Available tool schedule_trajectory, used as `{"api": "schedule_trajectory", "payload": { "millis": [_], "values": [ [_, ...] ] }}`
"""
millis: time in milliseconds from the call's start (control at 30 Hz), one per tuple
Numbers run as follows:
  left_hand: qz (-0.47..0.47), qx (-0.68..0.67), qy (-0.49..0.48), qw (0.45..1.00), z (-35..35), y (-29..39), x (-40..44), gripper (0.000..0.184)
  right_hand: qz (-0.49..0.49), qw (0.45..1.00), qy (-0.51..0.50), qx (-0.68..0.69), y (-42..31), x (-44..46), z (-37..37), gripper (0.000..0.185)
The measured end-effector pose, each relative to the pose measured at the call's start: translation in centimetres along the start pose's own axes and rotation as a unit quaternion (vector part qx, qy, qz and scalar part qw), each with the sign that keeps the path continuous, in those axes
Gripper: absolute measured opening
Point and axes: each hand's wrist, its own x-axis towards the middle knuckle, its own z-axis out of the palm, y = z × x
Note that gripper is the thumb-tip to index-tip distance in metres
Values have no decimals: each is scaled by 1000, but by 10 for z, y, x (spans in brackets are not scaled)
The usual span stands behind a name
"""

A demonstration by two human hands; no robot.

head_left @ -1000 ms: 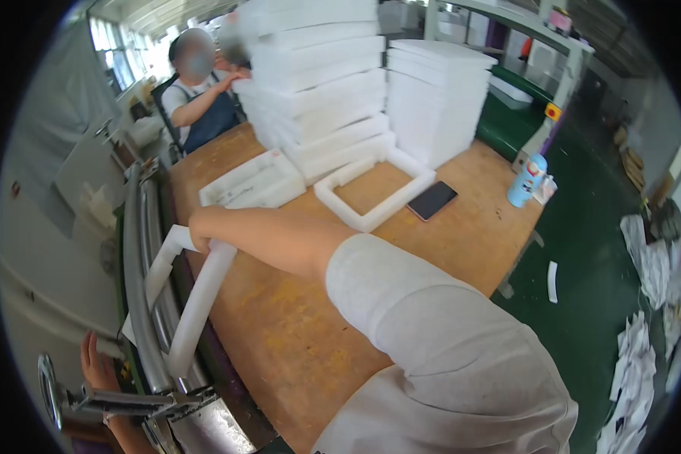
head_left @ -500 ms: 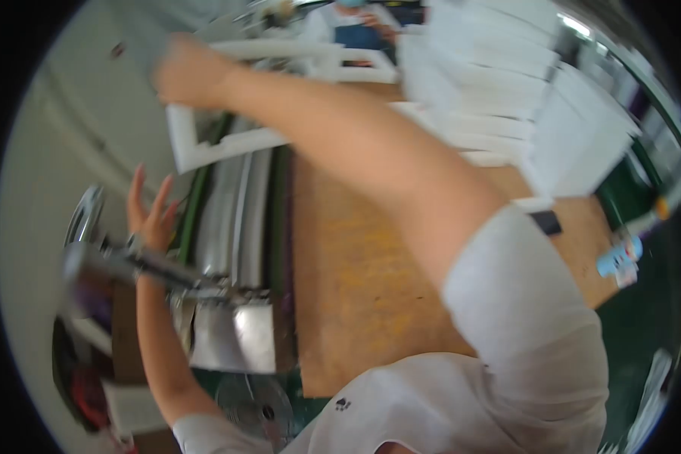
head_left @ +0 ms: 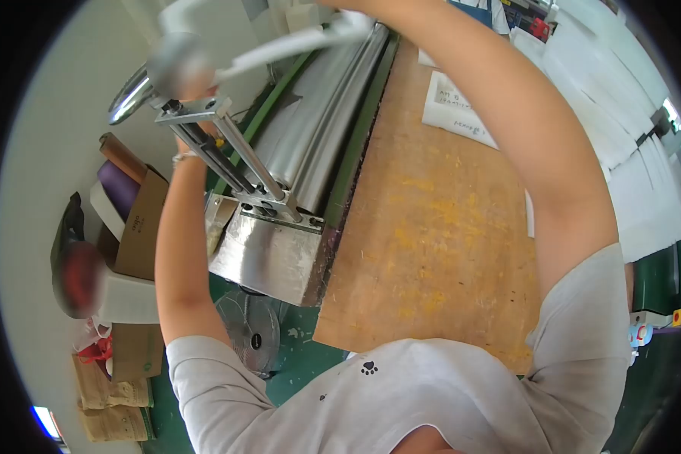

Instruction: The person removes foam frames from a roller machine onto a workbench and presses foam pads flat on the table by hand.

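Observation:
A white foam frame is held up over the metal rollers at the top, partly out of view. My left hand is at its lower left end, behind the metal bracket; blur hides its fingers. Over the frame's right corner my right forearm reaches to the top edge, where my right hand is cut off. The wooden table lies right of the rollers, with a white foam piece bearing handwriting near its far end.
White foam stacks stand at the right. A handwheel is mounted left of the rollers. Cardboard boxes lie at the left, a round fan-like object is on the green floor, and another person's clothing shows at the top.
The view has turned left and down toward the rollers. The foam frame has come off the rollers and is lifted. My left hand, open with spread fingers before, has moved up to the frame.

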Motion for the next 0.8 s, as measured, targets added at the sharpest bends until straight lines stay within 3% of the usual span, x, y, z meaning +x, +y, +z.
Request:
{"api": "schedule_trajectory", "payload": {
  "millis": [33, 100, 167, 200, 267, 300, 367, 500, 533, 600, 633, 667, 700, 767, 800],
  "values": [
    [-6, 0, -1, 1000, -11, -19, -4, 39, 66, 996, -55, 20, 3, -7, -11, 36],
    [-111, 27, -90, 989, -38, -62, -5, 40, 198, 965, -161, 56, 14, -22, -31, 38],
    [-6, 119, -131, 984, -41, -116, -19, 34, 154, 957, -241, 56, 24, -66, -28, 39],
    [-4, 121, -131, 984, -38, -117, -29, 34, 155, 957, -240, 56, 23, -85, -28, 39],
    [16, 165, -250, 954, -40, -117, -46, 32, 206, 879, -373, 213, 18, -119, -27, 41],
    [18, 166, -253, 953, -40, -111, -48, 32, 177, 909, -353, 136, 5, -131, -39, 35],
    [1, 107, -313, 944, -34, -96, -56, 34, 147, 929, -334, 58, -12, -155, -49, 30],
    [-84, -54, -426, 899, -34, -75, -57, 38, 167, 834, -507, 138, -30, -186, -39, 44],
    [-83, -57, -424, 900, -43, -70, -55, 38, 165, 835, -507, 134, -38, -191, -37, 44],
    [-89, -200, -286, 933, -70, -63, -50, 38, 178, 849, -471, 162, -55, -204, -30, 52],
    [-193, -197, -205, 939, -89, -76, -40, 38, 175, 863, -440, 179, -61, -213, -22, 55],
    [-163, -174, -34, 971, -115, -34, -32, 35, 172, 875, -408, 195, -67, -222, -16, 59],
    [-224, -170, 51, 958, -152, -6, -23, 33, 171, 876, -408, 192, -73, -225, -12, 59],
    [-149, -277, 227, 922, -214, 2, -11, 27, 181, 879, -375, 233, -85, -230, -7, 60],
    [-99, -371, 229, 894, -251, 11, -6, 28, 181, 880, -373, 233, -87, -229, -5, 60]
  ]
}}
